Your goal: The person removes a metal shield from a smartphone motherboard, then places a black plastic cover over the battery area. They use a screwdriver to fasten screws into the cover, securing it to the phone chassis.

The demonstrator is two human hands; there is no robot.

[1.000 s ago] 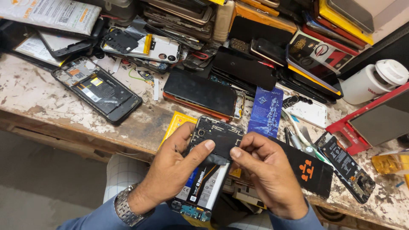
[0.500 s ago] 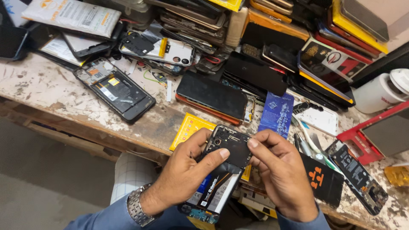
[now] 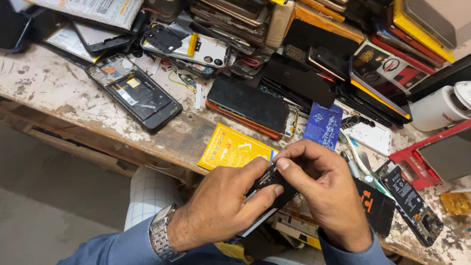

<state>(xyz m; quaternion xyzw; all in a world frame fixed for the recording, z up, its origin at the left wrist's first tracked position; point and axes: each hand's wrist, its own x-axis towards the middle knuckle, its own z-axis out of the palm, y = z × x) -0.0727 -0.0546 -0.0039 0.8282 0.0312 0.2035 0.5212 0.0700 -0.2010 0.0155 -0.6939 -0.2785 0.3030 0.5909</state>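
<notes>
Both hands meet in front of the body, knuckles up. The left hand [image 3: 221,206] curls inward, its thumb stretched toward the right hand [image 3: 326,191], whose thumb and forefinger pinch together just above it. A metal watch [image 3: 161,238] circles the left wrist.

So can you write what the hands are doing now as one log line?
left hand: grips opened phone | right hand: fingertips pinch its top edge | place: above worn workbench | nearby: yellow card, blue packet

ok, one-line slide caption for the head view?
Both hands, left and right, grip an opened phone over a cluttered bench.
</notes>
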